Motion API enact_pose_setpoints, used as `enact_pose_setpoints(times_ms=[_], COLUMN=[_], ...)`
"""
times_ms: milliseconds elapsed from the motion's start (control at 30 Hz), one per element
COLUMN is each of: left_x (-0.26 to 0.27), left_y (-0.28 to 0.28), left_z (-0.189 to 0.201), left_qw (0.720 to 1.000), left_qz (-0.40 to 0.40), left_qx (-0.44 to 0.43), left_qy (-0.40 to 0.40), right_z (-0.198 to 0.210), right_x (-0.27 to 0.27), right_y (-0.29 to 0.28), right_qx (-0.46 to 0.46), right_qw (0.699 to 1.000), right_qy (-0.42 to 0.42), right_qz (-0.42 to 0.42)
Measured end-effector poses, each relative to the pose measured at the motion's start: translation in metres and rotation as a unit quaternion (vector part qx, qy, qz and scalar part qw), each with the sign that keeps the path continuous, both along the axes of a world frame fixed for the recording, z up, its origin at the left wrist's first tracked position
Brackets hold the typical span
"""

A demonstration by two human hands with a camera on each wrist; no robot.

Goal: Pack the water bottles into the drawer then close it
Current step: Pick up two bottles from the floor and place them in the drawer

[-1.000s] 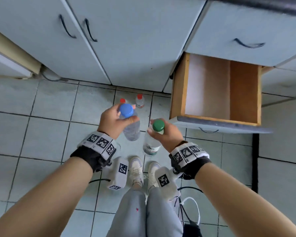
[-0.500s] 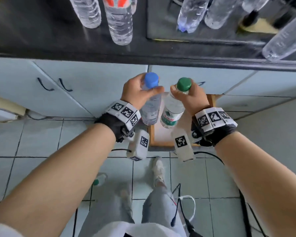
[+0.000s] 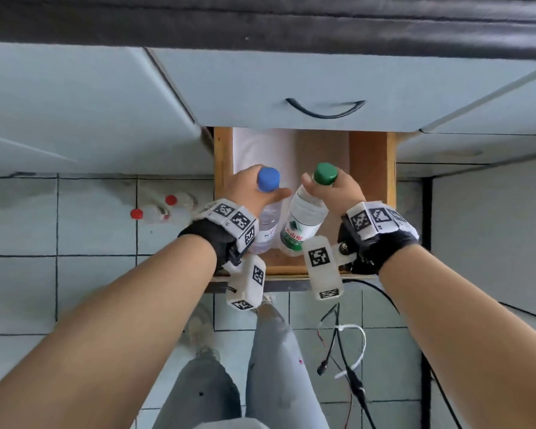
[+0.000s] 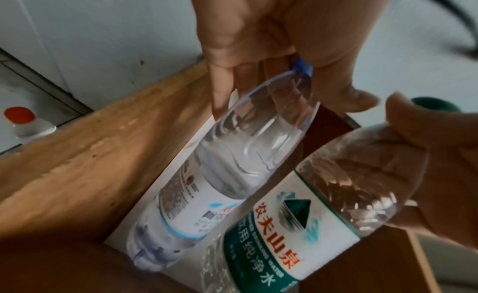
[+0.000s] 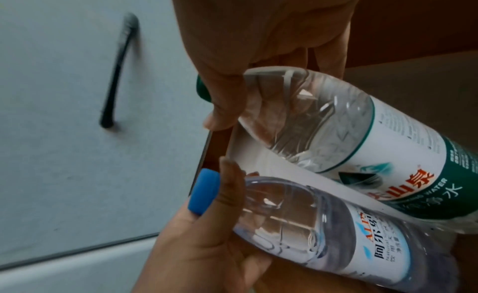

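My left hand [image 3: 254,193] grips a clear blue-capped bottle [image 3: 268,218] by its neck, and my right hand [image 3: 331,193] grips a green-capped bottle [image 3: 304,221] with a green and white label the same way. Both bottles hang side by side over the open wooden drawer [image 3: 222,159], their bases near its front. In the left wrist view the blue-capped bottle [image 4: 232,164] is low inside the drawer, over the white liner [image 4: 145,215], with the green-capped bottle [image 4: 310,215] close beside it. The right wrist view shows both bottles, green-capped [image 5: 349,137] and blue-capped [image 5: 310,225], nearly touching.
Two red-capped bottles [image 3: 155,210] stand on the tiled floor left of the drawer. A shut drawer with a black handle [image 3: 325,108] sits above the open one, under a dark countertop [image 3: 260,26]. Cables [image 3: 344,351] trail on the floor by my legs.
Both hands carried the bottles up from the floor and over to the open drawer, then lowered them into it. The view has dropped from the countertop to the drawer.
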State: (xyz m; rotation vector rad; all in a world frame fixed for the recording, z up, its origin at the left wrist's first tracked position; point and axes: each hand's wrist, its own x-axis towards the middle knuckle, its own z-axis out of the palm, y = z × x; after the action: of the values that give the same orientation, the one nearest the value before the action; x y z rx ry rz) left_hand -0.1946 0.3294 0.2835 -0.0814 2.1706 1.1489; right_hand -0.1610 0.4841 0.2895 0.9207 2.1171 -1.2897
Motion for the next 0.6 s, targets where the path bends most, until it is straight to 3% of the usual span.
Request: enact_pose_setpoints(times_ms=[200, 333, 433, 600], left_x=[-0.014, -0.023, -0.027, -0.04], left_y=[0.004, 0.006, 0.011, 0.029], left_z=[-0.046, -0.062, -0.068, -0.077], left_qw=[0.987, 0.984, 0.982, 0.934], left_qz=[-0.094, -0.077, -0.083, -0.2], left_qx=[-0.13, -0.159, -0.167, -0.284], left_qy=[-0.013, -0.035, 0.012, 0.085], right_z=[-0.05, -0.075, -0.088, -0.104], right_x=[-0.012, -0.019, -0.026, -0.031], right_y=[-0.008, -0.018, -0.021, -0.025], right_qx=[-0.029, -0.025, -0.019, -0.077], right_qw=[0.999, 0.997, 0.997, 0.996], right_qy=[-0.026, -0.051, -0.066, -0.047], right_qz=[0.023, 0.044, 0.04, 0.01])
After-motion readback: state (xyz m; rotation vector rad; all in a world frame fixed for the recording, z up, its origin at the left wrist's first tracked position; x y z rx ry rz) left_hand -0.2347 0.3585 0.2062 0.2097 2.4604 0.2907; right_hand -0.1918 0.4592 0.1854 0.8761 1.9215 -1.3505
